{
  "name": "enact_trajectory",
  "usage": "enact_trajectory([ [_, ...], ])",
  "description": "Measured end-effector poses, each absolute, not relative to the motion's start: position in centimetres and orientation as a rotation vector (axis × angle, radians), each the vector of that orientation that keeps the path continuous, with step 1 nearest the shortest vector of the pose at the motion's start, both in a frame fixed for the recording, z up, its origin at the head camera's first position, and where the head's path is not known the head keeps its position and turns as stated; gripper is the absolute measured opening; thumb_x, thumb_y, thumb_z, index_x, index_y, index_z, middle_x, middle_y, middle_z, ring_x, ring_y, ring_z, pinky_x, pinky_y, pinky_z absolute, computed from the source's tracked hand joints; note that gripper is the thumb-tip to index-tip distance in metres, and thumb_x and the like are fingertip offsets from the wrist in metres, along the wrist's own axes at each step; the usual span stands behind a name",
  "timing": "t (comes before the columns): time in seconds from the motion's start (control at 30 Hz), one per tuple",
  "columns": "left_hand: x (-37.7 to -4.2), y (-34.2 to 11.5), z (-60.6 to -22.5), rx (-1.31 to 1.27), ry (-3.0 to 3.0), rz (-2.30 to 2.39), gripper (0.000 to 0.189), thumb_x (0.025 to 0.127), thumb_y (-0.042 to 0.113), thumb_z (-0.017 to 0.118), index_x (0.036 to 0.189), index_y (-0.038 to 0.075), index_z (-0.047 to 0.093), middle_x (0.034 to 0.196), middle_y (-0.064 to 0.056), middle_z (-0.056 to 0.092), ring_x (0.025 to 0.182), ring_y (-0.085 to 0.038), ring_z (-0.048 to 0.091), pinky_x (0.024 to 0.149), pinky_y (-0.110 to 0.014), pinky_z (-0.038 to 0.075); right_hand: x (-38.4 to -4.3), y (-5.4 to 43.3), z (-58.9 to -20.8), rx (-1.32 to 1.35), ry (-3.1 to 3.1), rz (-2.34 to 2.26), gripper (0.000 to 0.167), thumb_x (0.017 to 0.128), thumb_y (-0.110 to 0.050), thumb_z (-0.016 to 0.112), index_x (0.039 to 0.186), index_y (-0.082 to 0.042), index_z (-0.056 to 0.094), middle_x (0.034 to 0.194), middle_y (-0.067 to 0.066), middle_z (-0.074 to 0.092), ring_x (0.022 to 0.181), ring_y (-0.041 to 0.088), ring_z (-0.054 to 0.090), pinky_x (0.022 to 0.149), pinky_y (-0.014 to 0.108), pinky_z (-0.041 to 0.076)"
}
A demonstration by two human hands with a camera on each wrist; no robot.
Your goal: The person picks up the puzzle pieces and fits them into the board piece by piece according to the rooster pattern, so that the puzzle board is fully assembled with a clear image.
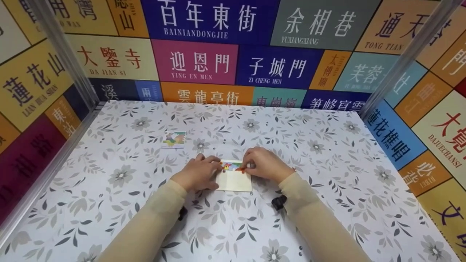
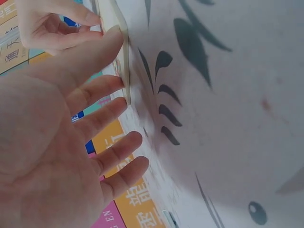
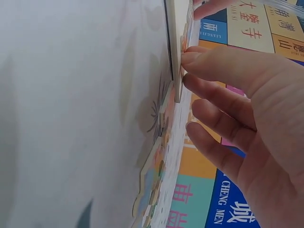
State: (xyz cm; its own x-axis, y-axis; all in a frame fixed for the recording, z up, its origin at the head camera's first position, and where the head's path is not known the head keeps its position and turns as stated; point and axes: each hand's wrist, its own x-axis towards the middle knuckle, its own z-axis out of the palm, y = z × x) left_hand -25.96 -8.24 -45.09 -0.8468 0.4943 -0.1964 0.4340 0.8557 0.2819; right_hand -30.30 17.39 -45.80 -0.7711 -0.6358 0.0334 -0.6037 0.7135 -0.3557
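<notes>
A pale, flat puzzle board (image 1: pixel 235 182) lies before me, with colourful puzzle pieces (image 1: pixel 230 166) along its far part. My left hand (image 1: pixel 199 173) rests at the board's left side. In the left wrist view its thumb and nearest fingers touch the board's edge (image 2: pixel 124 57), while the other fingers are extended and loosely spread. At the far right of the board, my right hand (image 1: pixel 264 163) pinches a small orange puzzle piece (image 1: pixel 240 169) between thumb and index finger. The fingertips partly cover that piece. Loose puzzle pieces (image 3: pixel 151 173) lie on the table beside the board in the right wrist view.
A small card with a colourful picture (image 1: pixel 174 140) lies farther back on the left. The table (image 1: pixel 109 203) has a white cover printed with grey flowers and leaves. Panels with large lettering (image 1: pixel 196 62) stand around its back and sides.
</notes>
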Motion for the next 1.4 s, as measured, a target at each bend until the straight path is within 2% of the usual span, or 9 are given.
enact_trajectory([
  [0.23, -26.1, -8.1, -45.1, 0.688, 2.773, 0.314, 0.054, 0.086, 0.041, 0.082, 0.135, 0.022, 0.067, 0.159, -0.001, 0.047, 0.136, -0.034, 0.043, 0.112, -0.055, 0.040, -30.5, 17.5, -45.6, -1.022, 2.803, -0.563, 0.016, 0.088, -0.011, 0.077, 0.099, -0.020, 0.084, 0.100, -0.002, 0.072, 0.093, 0.017, 0.064, 0.090, 0.038, 0.054],
  [0.57, -26.1, -7.8, -45.2, 0.699, 2.765, 0.316, 0.054, 0.087, 0.038, 0.082, 0.136, 0.020, 0.066, 0.159, -0.002, 0.047, 0.134, -0.034, 0.044, 0.111, -0.055, 0.041, -29.8, 19.1, -45.2, -0.972, 2.830, -0.620, 0.013, 0.091, -0.011, 0.075, 0.100, -0.017, 0.082, 0.105, -0.003, 0.073, 0.101, 0.017, 0.065, 0.092, 0.040, 0.054],
  [0.77, -25.9, -7.9, -45.1, 0.731, 2.778, 0.338, 0.051, 0.086, 0.034, 0.084, 0.132, 0.018, 0.068, 0.157, -0.005, 0.048, 0.133, -0.036, 0.044, 0.109, -0.056, 0.042, -29.5, 20.4, -45.0, -0.954, 2.855, -0.638, 0.018, 0.089, -0.003, 0.071, 0.101, -0.013, 0.082, 0.108, 0.000, 0.074, 0.107, 0.021, 0.066, 0.095, 0.042, 0.055],
  [0.9, -25.6, -8.1, -45.3, 0.753, 2.808, 0.365, 0.049, 0.085, 0.030, 0.085, 0.129, 0.016, 0.069, 0.154, -0.007, 0.051, 0.128, -0.038, 0.047, 0.104, -0.056, 0.045, -29.4, 21.1, -45.2, -0.943, 2.862, -0.632, 0.020, 0.088, -0.002, 0.071, 0.102, -0.012, 0.081, 0.109, 0.001, 0.074, 0.105, 0.021, 0.067, 0.093, 0.041, 0.057],
  [1.07, -25.5, -8.0, -45.3, 0.734, 2.817, 0.388, 0.049, 0.085, 0.030, 0.085, 0.129, 0.017, 0.070, 0.155, -0.005, 0.050, 0.130, -0.036, 0.046, 0.106, -0.055, 0.044, -29.4, 22.3, -45.3, -0.878, 2.878, -0.635, 0.024, 0.084, -0.001, 0.073, 0.103, -0.012, 0.081, 0.109, 0.002, 0.074, 0.105, 0.022, 0.067, 0.095, 0.042, 0.056],
  [1.4, -25.6, -7.9, -45.3, 0.714, 2.814, 0.383, 0.049, 0.086, 0.030, 0.085, 0.131, 0.019, 0.069, 0.156, -0.005, 0.049, 0.133, -0.036, 0.044, 0.108, -0.054, 0.043, -29.7, 24.6, -44.8, -0.869, 2.931, -0.623, 0.022, 0.087, -0.001, 0.072, 0.104, -0.013, 0.081, 0.110, 0.002, 0.073, 0.104, 0.023, 0.067, 0.091, 0.044, 0.057],
])
